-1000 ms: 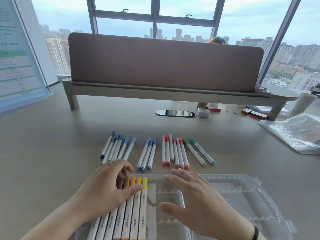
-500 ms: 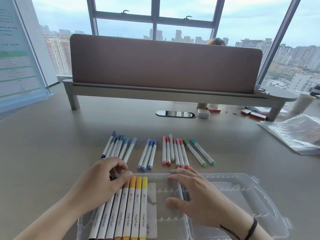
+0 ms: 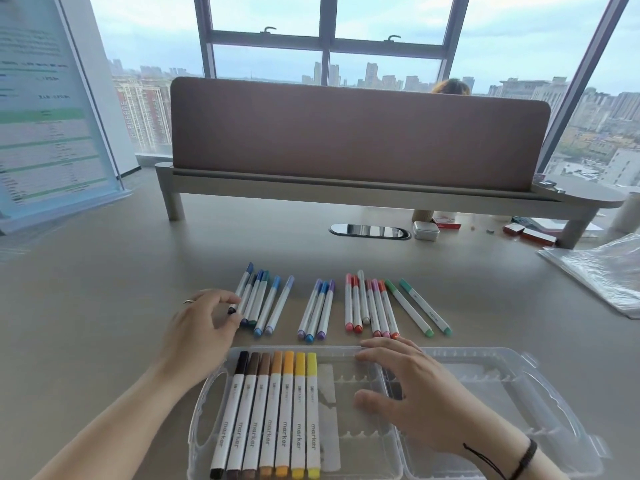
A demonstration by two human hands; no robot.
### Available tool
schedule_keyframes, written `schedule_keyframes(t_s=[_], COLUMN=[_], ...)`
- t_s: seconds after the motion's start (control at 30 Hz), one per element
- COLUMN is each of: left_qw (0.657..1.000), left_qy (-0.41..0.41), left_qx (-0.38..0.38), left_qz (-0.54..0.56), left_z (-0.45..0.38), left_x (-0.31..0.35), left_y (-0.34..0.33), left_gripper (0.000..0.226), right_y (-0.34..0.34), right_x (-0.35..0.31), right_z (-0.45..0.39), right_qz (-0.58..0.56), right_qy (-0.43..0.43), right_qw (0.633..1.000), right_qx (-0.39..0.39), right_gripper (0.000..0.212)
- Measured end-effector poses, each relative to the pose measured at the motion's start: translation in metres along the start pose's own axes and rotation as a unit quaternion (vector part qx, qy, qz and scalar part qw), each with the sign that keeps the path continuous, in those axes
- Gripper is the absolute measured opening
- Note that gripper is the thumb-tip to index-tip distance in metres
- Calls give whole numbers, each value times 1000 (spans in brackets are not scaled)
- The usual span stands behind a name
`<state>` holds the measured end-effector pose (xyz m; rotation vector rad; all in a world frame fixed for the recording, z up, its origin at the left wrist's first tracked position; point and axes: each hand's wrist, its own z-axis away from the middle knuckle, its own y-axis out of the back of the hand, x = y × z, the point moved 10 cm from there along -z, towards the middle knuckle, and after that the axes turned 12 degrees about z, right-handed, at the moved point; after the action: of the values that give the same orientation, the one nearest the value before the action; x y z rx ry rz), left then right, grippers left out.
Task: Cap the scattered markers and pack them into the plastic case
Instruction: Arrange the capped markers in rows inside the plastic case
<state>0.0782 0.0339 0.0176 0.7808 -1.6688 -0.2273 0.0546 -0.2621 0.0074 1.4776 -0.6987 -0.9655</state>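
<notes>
Seven capped markers (image 3: 273, 410) lie slotted in the plastic case (image 3: 485, 382); most remain beyond it in blue (image 3: 263, 299), purple, red and green groups. Left hand (image 3: 204, 327) pinches the nearest dark-blue marker (image 3: 239, 292); right hand (image 3: 412, 386) rests flat and relaxed on the case, holding nothing.

My left hand (image 3: 201, 327) now off the packed markers (image 3: 266, 410), fingertips on the far-left blue marker (image 3: 241, 289).
</notes>
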Motion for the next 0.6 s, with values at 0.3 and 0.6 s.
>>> schedule_keyframes(t_s=[0.3, 0.6], left_qw=[989, 981], left_qy=[-17, -54], left_qx=[-146, -186], left_qz=[19, 6], left_z=[-4, 0], left_x=[2, 5], left_y=[-28, -36], left_gripper=[38, 28], right_y=[2, 4], right_x=[2, 1], right_z=[-6, -5], right_qz=[-10, -5], right_qy=[1, 4], right_qw=[1000, 1000], right_qx=[-4, 1], right_gripper=[54, 54])
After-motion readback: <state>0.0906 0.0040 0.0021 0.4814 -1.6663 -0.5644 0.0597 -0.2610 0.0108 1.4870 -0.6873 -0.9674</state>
